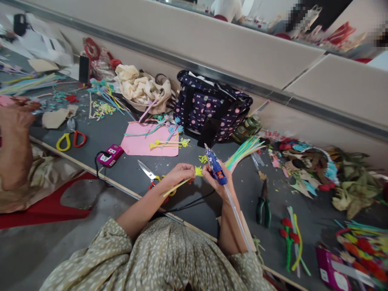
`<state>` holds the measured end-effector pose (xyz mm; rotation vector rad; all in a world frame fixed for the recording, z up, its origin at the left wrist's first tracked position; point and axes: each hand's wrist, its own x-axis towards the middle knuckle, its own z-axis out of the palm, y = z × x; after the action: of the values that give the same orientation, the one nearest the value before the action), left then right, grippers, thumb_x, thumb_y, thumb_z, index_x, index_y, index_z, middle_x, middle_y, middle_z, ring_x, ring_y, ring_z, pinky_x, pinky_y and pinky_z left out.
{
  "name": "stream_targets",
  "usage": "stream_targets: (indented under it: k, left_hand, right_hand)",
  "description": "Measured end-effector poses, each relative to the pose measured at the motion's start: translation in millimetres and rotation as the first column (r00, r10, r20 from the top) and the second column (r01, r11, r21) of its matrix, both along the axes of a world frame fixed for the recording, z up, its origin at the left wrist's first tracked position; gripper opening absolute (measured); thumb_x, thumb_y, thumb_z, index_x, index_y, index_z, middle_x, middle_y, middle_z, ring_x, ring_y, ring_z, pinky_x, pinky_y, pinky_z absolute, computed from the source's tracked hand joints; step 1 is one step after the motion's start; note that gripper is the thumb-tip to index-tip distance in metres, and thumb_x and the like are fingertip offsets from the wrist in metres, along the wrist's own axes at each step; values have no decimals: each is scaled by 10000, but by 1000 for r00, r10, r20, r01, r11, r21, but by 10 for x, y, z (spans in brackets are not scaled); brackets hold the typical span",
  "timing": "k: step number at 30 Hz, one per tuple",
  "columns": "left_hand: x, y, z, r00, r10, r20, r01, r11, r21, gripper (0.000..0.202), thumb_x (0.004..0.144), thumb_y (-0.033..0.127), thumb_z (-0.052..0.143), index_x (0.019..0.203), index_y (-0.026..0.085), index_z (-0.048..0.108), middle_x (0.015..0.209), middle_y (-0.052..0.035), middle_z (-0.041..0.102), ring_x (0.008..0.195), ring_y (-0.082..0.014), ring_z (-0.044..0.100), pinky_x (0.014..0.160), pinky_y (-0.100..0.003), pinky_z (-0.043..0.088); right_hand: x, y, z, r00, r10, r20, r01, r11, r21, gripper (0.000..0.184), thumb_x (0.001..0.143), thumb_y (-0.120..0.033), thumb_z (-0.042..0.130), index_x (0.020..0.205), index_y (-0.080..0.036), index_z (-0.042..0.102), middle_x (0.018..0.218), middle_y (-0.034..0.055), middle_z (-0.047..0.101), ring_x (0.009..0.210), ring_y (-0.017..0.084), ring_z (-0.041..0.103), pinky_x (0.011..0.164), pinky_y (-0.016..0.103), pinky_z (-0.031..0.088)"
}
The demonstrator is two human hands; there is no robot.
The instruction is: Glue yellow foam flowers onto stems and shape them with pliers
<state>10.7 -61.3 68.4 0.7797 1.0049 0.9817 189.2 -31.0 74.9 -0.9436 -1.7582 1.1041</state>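
My left hand (179,174) pinches a yellow pipe-cleaner flower (199,171), its stem slanting down to the left below my fingers. Tucked in my right hand (226,189) is a blue hot glue gun (216,165), nozzle up and away from me, with a long clear glue stick (238,218) trailing from its rear. The right thumb and fingertips are close to the flower's right side; whether they touch it I cannot tell. Scissors (147,170) with red and yellow handles lie beside my left hand, partly under it. Yellow scraps (202,159) lie just beyond the flower.
Finished flowers rest on a pink sheet (136,143). Behind stand a dark patterned bag (209,101) and glass jars (247,128). A pipe-cleaner bundle (247,151), pliers (263,206) and red flowers (289,234) lie right. A purple box (110,155) and another person's arm (13,141) are left.
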Motion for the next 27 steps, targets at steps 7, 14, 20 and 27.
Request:
stream_targets:
  k: [7, 14, 20, 27]
  left_hand:
    - [-11, 9, 15, 1000, -11, -17, 11, 1000, 19, 88, 558, 202, 596, 510, 149, 545, 472, 24, 525, 462, -87, 465, 501, -212, 397]
    - [-23, 5, -31, 999, -32, -32, 34, 998, 49, 69, 567, 189, 580, 519, 152, 545, 496, 26, 539, 475, -83, 461, 523, -212, 402]
    - [-35, -7, -6, 996, -49, -72, 53, 997, 54, 51, 565, 181, 560, 522, 156, 548, 496, 25, 536, 486, -87, 468, 532, -210, 395]
    - [-26, -11, 1, 993, -50, -104, 56, 997, 57, 43, 563, 168, 544, 522, 155, 543, 496, 25, 531, 492, -86, 467, 534, -206, 384]
  right_hand:
    - [21, -3, 5, 998, 37, -55, -40, 998, -47, 153, 786, -204, 683, 841, -222, 541, 774, -17, 599, 658, 141, 545, 644, 271, 441]
    - [24, 0, 18, 998, 41, -48, -44, 998, -50, 164, 779, -237, 697, 842, -219, 546, 758, -19, 601, 635, 136, 540, 620, 258, 447]
    - [43, -6, 35, 999, 17, 32, -16, 1000, -12, 156, 768, -236, 700, 819, -234, 552, 744, -16, 605, 618, 148, 536, 618, 270, 446]
    - [37, -22, 68, 997, 10, 72, -10, 1000, 2, 143, 753, -223, 696, 827, -228, 574, 750, -19, 614, 620, 151, 531, 632, 267, 442]
